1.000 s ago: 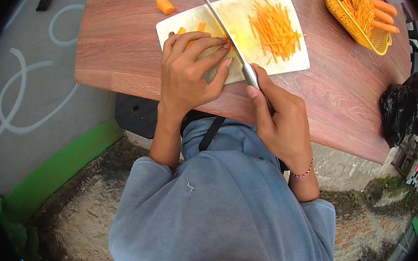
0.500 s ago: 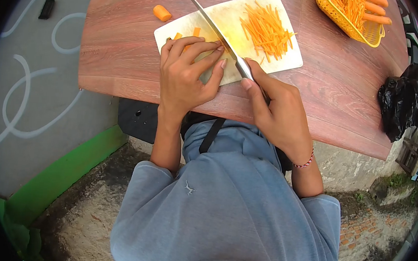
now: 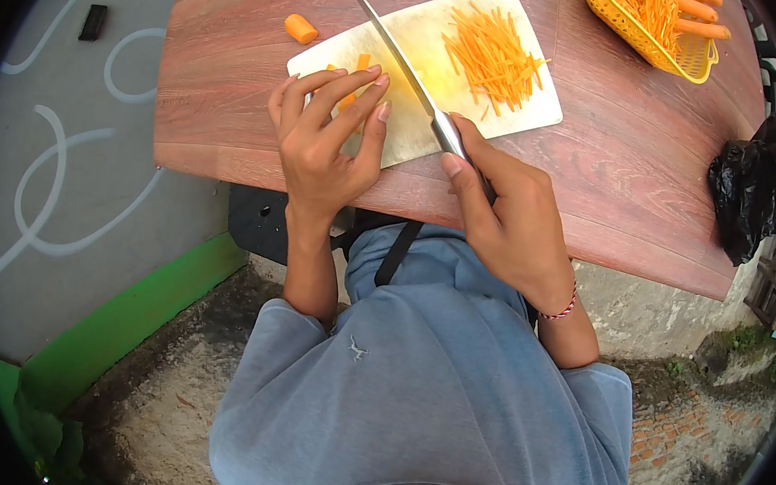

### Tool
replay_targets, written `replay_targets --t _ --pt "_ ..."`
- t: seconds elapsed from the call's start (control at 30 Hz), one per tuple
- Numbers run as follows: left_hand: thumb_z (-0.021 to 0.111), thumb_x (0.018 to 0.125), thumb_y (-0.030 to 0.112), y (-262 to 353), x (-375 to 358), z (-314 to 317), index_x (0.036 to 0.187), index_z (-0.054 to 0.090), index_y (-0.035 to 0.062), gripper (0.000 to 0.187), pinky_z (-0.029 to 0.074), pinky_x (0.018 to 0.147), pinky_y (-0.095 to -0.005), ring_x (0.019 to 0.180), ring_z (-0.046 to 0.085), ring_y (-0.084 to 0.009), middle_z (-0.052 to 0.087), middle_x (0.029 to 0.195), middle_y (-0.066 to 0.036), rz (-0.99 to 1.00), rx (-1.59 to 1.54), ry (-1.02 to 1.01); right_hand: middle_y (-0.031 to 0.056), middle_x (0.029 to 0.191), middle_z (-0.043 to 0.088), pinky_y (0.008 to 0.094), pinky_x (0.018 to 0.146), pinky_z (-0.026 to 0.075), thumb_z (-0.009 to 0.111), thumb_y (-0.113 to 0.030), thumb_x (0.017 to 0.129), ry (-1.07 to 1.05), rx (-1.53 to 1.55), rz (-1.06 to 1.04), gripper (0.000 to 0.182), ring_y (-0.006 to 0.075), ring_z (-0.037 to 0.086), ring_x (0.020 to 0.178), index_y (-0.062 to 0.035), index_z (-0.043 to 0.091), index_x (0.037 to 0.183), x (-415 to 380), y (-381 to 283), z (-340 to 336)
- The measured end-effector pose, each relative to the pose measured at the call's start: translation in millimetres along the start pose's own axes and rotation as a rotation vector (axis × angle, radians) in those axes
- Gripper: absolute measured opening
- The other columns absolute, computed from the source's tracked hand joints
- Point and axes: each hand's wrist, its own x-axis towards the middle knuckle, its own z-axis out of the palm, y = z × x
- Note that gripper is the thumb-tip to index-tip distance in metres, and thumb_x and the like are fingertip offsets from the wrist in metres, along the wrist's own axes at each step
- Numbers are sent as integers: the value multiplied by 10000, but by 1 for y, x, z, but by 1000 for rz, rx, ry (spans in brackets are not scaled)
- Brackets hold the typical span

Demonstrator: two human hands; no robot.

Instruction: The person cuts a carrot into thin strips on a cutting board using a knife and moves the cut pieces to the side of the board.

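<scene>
Left hand: here's the left hand (image 3: 327,151), fingers fanned wide over the board's left end, thumb apart; whether any fingertip presses down, I cannot tell.
Right hand: and the right hand (image 3: 523,208) is wrapped snugly around the knife's handle, just off the board's near edge.
Knife: the knife (image 3: 398,54) slants across the board, its tip beyond the far edge, its blade between the left hand and the strips. Looks stiff, modest in weight, perhaps slick if wet; the handle is the place to hold, with fingers clear of the edge.
Carrot pieces: flat carrot pieces (image 3: 363,61) lie by the board's left end, around and partly behind the left fingers. Light, firm, probably slippery and able to snap when thin; best steadied from above, fingertips tucked.
Carrot strips: over by the board's right edge, a loose heap of carrot strips (image 3: 493,59), beyond the right hand. Light and bendy, I'd say; scoop low with a cupped palm, as a pinch would scatter them.
Board: the cutting board (image 3: 415,135) sits askew on the table (image 3: 614,151), probably rigid; take it by opposite edges.
Carrot chunk: a stubby carrot chunk (image 3: 301,29) lies just past the board's far left corner, likely to roll; grasp its sides.
</scene>
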Motion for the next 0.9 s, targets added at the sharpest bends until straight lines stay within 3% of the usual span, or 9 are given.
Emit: replay_targets --t 0.13,0.33,0.5,0.53,0.57,0.67,0.7,0.83,0.9 --pt "806 859 47 -13 -6 -13 1169 836 96 315 496 959 -367 1090 661 -257 783 1174 -32 -192 -7 76 302 890 688 499 744 535 660 -147 1039 -21 14 10 390 444 707 836 93 639 1346 -1 5 5" --pt "781 898 37 -24 -10 -25 1205 819 61 311 530 975 -412 1109 660 -299 766 1198 -90 -263 39 42 281 868 691 470 697 537 667 -165 1041 29 0 164 386 417 701 770 61 664 1354 6 9 -15" --pt "746 904 21 0 8 -28 1266 792 64 368 505 1031 -445 1236 644 -319 743 1291 -103 -57 -51 32 239 848 700 461 656 538 727 -155 995 147 -83 -79 404 400 693 708 37 687 1349 3 14 -16" --pt "735 904 23 5 12 -27 1286 783 68 387 493 1053 -465 1279 634 -327 735 1315 -108 56 -49 23 199 879 735 395 650 538 767 -144 969 127 -145 -83 406 326 704 707 -2 714 1345 1 10 -18" --pt "723 929 103 8 13 -25 1299 780 101 374 428 1128 -524 1324 620 -316 733 1334 -74 88 -71 0 160 911 770 329 643 538 807 -134 942 107 -207 -86 415 252 715 705 -41 741 1342 0 7 -19" --pt "715 959 202 21 33 -24 1279 786 123 337 363 1176 -564 1325 620 -292 729 1339 -31 216 34 -121 139 854 725 419 603 550 786 -149 929 139 -235 -182 434 317 708 702 -76 727 1353 -5 9 -19" --pt "709 976 298 15 36 -17 1233 789 133 315 293 1207 -605 1315 626 -255 728 1322 -1 242 26 -136 139 854 725 419 603 550 786 -149 929 143 -236 -183 434 317 708 702 -76 727 1353 -7 9 -20" --pt "704 983 390 19 52 -12 1176 783 123 339 257 1210 -635 1294 635 -243 729 1275 -6 305 35 -210 85 880 743 397 590 554 791 -152 913 177 -368 -253 442 275 708 689 -107 737 1349 -11 9 -27" --pt "580 1040 523 21 59 -10 1240 759 109 494 207 1221 -644 1343 611 -268 723 1279 -33 316 44 -336 74 887 746 394 585 553 790 -152 911 178 -423 -263 441 268 707 686 -114 739 1347 -12 10 -28"
